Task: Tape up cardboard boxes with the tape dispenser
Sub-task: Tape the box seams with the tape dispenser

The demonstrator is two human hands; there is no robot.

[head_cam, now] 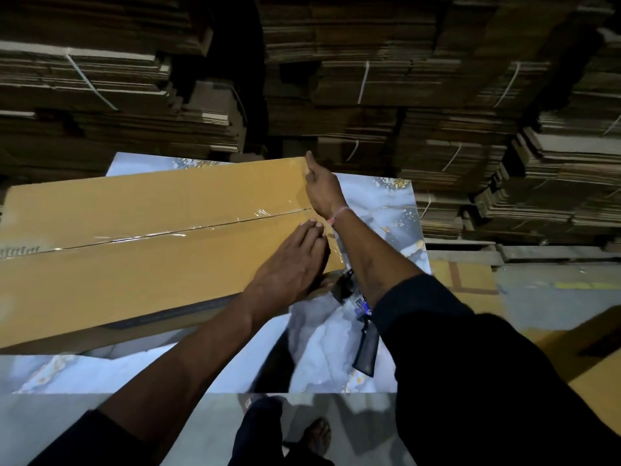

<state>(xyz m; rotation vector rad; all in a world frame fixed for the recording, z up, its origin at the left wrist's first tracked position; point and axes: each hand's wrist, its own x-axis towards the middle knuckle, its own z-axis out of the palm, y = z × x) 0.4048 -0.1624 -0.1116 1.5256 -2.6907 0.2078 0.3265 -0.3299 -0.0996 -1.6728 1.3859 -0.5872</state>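
The left hand [292,264] lies flat, fingers straight, on the box [141,237] to press the tape [188,230] down. The right hand [319,186] grips the box's far corner so it cannot slide. The tape dispenser [361,327] rests beside the box.

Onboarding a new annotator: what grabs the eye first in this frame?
The long cardboard box across the marble-patterned table, clear tape shining along its centre seam. The left hand lies flat by the seam's right end; the right hand is at the box's far right corner. The tape dispenser lies on the table under the right forearm, bundled flat cardboard behind.
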